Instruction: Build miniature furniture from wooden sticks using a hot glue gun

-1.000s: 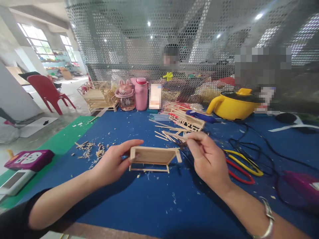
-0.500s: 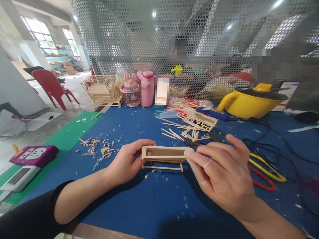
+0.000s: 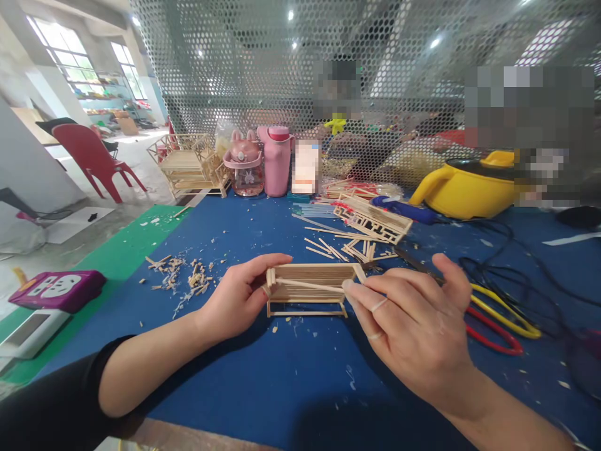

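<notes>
My left hand (image 3: 239, 297) grips the left end of a small wooden stick frame (image 3: 312, 282), held just above the blue mat (image 3: 291, 382). My right hand (image 3: 413, 326) pinches a thin wooden stick (image 3: 310, 285) and lays it across the front of the frame. Its fingers are closed at the frame's right end. Loose sticks (image 3: 328, 247) lie just beyond the frame.
A finished stick lattice (image 3: 373, 219), a yellow pot (image 3: 469, 188), pink bottles (image 3: 277, 160), a wooden model (image 3: 188, 166), red and yellow handled pliers (image 3: 498, 313) and black cables (image 3: 511, 269) lie around. Wood scraps (image 3: 183, 279) and a purple power strip (image 3: 56, 289) sit left. People sit behind a mesh screen (image 3: 263, 75).
My right hand took a thin stick from the pile and brought it onto the frame's front. The frame tilted slightly in my left hand.
</notes>
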Demonstrator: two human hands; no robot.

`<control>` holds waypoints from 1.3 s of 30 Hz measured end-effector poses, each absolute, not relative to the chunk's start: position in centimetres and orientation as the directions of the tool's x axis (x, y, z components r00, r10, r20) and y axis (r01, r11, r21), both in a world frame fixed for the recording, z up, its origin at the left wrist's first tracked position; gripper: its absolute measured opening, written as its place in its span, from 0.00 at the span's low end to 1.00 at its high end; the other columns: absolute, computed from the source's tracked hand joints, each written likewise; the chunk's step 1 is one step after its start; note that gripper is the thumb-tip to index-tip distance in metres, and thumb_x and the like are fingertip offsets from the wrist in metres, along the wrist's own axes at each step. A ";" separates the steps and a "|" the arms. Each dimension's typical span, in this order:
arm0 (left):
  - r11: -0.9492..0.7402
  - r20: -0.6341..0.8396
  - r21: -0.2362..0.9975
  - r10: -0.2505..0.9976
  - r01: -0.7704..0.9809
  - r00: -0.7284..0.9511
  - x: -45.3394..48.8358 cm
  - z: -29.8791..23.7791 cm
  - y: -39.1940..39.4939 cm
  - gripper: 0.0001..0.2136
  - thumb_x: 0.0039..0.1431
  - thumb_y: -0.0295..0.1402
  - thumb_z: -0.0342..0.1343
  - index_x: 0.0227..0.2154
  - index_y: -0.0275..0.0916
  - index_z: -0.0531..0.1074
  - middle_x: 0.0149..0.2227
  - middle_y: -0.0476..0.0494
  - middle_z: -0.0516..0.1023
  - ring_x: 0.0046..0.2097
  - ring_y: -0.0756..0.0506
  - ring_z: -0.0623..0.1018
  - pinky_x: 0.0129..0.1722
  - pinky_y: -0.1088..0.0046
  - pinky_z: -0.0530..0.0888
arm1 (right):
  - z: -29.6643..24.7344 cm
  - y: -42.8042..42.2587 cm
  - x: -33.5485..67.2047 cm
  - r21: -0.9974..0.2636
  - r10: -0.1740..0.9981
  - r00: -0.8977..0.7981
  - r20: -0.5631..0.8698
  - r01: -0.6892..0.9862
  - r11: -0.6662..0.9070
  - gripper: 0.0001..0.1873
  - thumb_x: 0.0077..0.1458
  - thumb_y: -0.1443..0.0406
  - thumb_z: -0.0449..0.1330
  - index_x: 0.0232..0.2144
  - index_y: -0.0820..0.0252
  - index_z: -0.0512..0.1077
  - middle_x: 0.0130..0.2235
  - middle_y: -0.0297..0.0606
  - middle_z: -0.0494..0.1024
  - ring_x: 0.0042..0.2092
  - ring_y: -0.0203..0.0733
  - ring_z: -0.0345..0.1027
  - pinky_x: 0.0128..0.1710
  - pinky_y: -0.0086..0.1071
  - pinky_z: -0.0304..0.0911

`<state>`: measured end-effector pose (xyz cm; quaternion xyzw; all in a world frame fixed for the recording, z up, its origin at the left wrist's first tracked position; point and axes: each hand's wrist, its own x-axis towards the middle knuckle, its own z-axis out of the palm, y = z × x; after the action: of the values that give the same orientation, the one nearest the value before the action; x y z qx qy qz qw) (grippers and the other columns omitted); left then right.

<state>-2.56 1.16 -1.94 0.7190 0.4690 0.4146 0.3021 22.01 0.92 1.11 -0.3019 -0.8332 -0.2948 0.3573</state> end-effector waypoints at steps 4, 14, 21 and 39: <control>-0.371 0.302 0.823 0.927 0.430 0.223 -2.6 -1.9 1.2 0.20 0.55 0.24 0.50 0.51 0.42 0.68 0.48 0.42 0.77 0.44 0.45 0.77 0.42 0.70 0.74 | 0.8 1.1 21.7 0.242 0.297 -0.528 0.795 0.726 0.644 0.09 0.51 0.72 0.61 0.34 0.53 0.72 0.30 0.34 0.77 0.35 0.42 0.69 0.56 0.53 0.47; -0.438 0.358 0.762 0.899 0.478 0.253 -2.8 -2.0 1.3 0.20 0.56 0.22 0.49 0.51 0.43 0.67 0.48 0.43 0.76 0.46 0.46 0.76 0.45 0.70 0.73 | 0.3 1.1 21.5 0.171 0.322 -0.461 0.827 0.751 0.637 0.08 0.51 0.71 0.62 0.35 0.56 0.72 0.31 0.36 0.76 0.35 0.43 0.70 0.53 0.54 0.52; -0.648 0.555 0.603 0.760 0.465 0.340 -2.3 -1.7 1.1 0.20 0.58 0.25 0.53 0.53 0.43 0.61 0.53 0.40 0.68 0.55 0.46 0.69 0.53 0.68 0.68 | 0.1 1.6 21.4 0.104 0.347 -0.444 0.826 0.725 0.681 0.09 0.51 0.73 0.61 0.37 0.60 0.71 0.47 0.51 0.74 0.49 0.51 0.68 0.52 0.52 0.59; -0.713 0.720 0.432 0.641 0.552 0.265 -1.6 -1.6 1.2 0.09 0.58 0.20 0.53 0.38 0.38 0.72 0.45 0.40 0.76 0.47 0.50 0.76 0.46 0.75 0.73 | -0.8 2.4 21.5 -0.230 0.538 -0.282 0.794 0.680 0.696 0.20 0.54 0.66 0.61 0.49 0.60 0.64 0.48 0.45 0.76 0.50 0.44 0.70 0.50 0.38 0.67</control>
<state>-1.65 1.17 -1.64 0.7940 0.3758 0.4756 0.0469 21.47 2.37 -0.79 -0.3820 -0.7970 -0.0769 0.4615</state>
